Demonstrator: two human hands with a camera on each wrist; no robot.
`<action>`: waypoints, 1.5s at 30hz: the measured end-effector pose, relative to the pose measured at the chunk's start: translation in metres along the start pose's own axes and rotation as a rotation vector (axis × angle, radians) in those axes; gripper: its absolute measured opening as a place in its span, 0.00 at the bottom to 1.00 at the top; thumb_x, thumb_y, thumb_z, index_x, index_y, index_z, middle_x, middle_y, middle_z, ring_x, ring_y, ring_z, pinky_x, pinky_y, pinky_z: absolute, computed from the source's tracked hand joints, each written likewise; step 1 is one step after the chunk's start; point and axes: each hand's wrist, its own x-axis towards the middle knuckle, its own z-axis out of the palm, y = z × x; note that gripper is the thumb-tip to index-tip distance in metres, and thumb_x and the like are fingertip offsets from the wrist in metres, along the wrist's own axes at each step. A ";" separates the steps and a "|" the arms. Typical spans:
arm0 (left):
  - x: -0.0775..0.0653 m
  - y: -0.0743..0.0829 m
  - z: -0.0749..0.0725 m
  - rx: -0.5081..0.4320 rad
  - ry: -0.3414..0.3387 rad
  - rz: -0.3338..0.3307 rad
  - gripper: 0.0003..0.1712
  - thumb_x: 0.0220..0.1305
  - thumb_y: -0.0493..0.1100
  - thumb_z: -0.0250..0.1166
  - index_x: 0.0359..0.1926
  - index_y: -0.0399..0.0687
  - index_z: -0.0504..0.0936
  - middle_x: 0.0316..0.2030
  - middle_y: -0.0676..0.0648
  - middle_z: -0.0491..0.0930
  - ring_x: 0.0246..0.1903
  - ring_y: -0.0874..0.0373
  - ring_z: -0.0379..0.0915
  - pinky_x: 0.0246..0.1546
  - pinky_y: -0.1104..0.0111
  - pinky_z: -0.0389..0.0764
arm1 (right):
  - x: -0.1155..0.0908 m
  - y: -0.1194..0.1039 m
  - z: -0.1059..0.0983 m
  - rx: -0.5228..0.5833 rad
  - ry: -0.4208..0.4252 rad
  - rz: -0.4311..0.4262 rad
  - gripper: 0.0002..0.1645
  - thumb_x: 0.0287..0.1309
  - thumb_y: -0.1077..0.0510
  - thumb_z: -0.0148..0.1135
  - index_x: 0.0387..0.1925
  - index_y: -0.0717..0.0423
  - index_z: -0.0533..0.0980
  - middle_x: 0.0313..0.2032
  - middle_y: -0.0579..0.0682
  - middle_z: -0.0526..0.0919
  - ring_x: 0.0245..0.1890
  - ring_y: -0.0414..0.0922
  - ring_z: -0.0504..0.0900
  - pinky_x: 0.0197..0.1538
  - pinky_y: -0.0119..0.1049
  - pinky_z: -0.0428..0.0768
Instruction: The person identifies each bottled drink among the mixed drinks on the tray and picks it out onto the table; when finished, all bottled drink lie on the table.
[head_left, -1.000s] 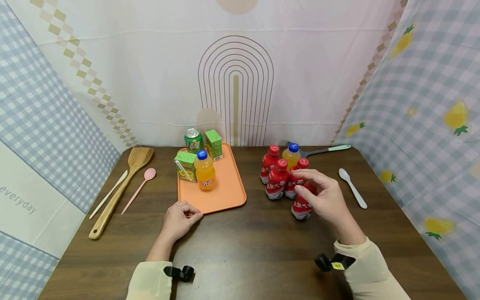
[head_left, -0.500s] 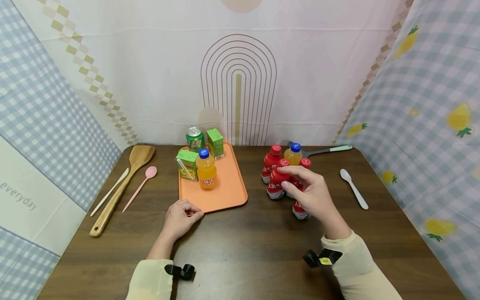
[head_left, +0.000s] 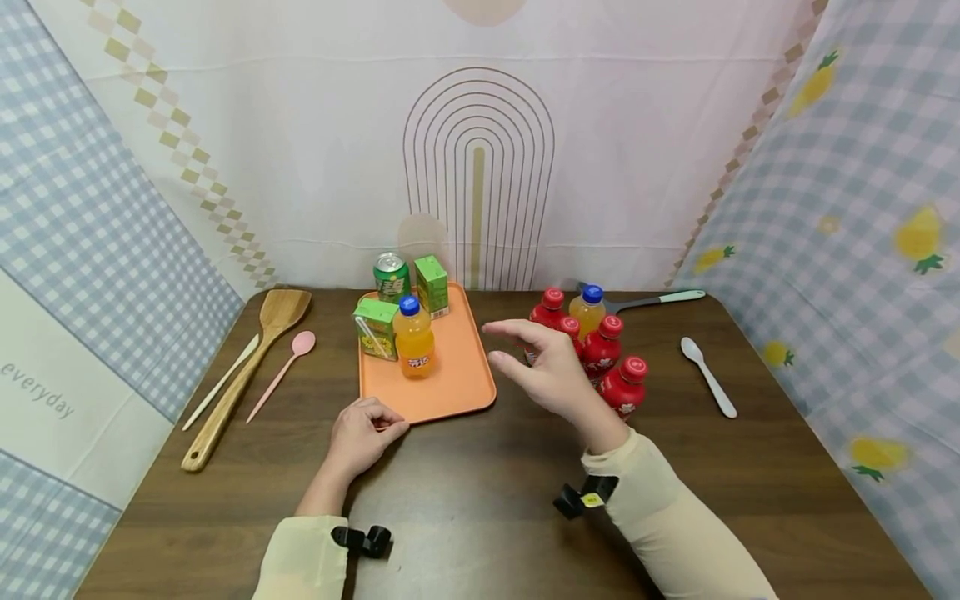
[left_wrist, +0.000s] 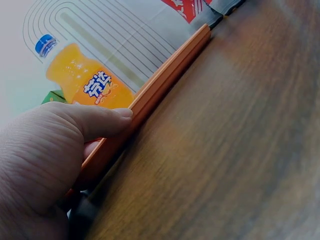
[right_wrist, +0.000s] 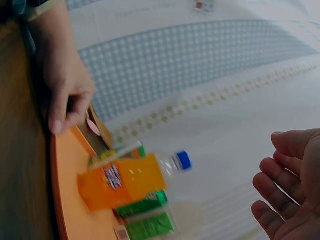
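Observation:
My left hand (head_left: 362, 437) pinches the near left corner of an orange tray (head_left: 461, 375); in the left wrist view the thumb (left_wrist: 112, 122) lies over its rim. On the tray stand an orange soda bottle (head_left: 416, 343) with a blue cap, two green juice boxes (head_left: 432, 287) and a green drink can (head_left: 392, 279). Held above the table just right of the tray, my right hand (head_left: 547, 367) has nothing in it, thumb and fingers apart. Behind it, partly hidden in the head view, is a cluster of red bottles (head_left: 624, 387).
A second blue-capped orange drink bottle (head_left: 588, 313) stands among the red ones. Behind them lies a dark utensil with a pale green handle (head_left: 678, 296). A white spoon (head_left: 707, 377) is at right; a wooden spatula (head_left: 247, 375), a pink spoon (head_left: 281, 375) and a thin white utensil (head_left: 219, 383) lie left.
My right hand has swept left, away from in front of the nearest red bottles, to beside the tray's right edge, still holding nothing. My left hand stays at the tray corner.

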 end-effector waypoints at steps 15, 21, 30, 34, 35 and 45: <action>0.002 0.002 0.004 -0.013 -0.002 0.006 0.06 0.48 0.47 0.77 0.22 0.60 0.86 0.21 0.63 0.75 0.27 0.64 0.68 0.31 0.67 0.68 | 0.064 0.047 0.065 -0.111 0.018 0.058 0.25 0.59 0.53 0.66 0.57 0.53 0.76 0.53 0.50 0.80 0.53 0.43 0.77 0.55 0.42 0.75; 0.002 0.004 0.004 -0.025 -0.004 0.004 0.06 0.48 0.47 0.77 0.22 0.60 0.86 0.21 0.62 0.74 0.27 0.64 0.68 0.31 0.66 0.68 | 0.081 0.060 0.084 -0.119 0.038 0.098 0.27 0.59 0.51 0.67 0.59 0.52 0.75 0.55 0.47 0.79 0.55 0.43 0.75 0.55 0.39 0.75; 0.003 0.004 0.005 -0.021 0.010 0.024 0.07 0.47 0.46 0.77 0.22 0.60 0.86 0.21 0.64 0.74 0.26 0.64 0.68 0.30 0.67 0.68 | 0.090 0.064 0.103 -0.089 0.027 0.121 0.26 0.59 0.48 0.66 0.58 0.47 0.75 0.52 0.43 0.80 0.53 0.39 0.75 0.56 0.41 0.74; 0.003 0.004 0.004 -0.024 0.011 0.024 0.07 0.48 0.46 0.77 0.22 0.60 0.86 0.20 0.64 0.74 0.26 0.64 0.68 0.30 0.67 0.68 | 0.092 0.063 0.106 -0.089 0.032 0.144 0.25 0.59 0.50 0.66 0.57 0.47 0.76 0.50 0.43 0.81 0.52 0.38 0.76 0.57 0.41 0.73; 0.003 0.004 0.003 -0.026 0.010 0.023 0.07 0.48 0.46 0.77 0.22 0.60 0.86 0.20 0.64 0.74 0.26 0.64 0.68 0.30 0.67 0.68 | 0.092 0.062 0.107 -0.086 0.031 0.150 0.24 0.59 0.51 0.66 0.57 0.47 0.76 0.50 0.43 0.81 0.52 0.38 0.76 0.57 0.42 0.73; 0.002 0.001 0.000 -0.016 0.001 0.004 0.06 0.48 0.46 0.77 0.22 0.59 0.86 0.21 0.63 0.74 0.27 0.64 0.68 0.31 0.66 0.68 | 0.096 0.069 0.115 -0.053 0.040 0.147 0.20 0.62 0.54 0.63 0.56 0.48 0.78 0.51 0.43 0.81 0.51 0.37 0.77 0.56 0.40 0.74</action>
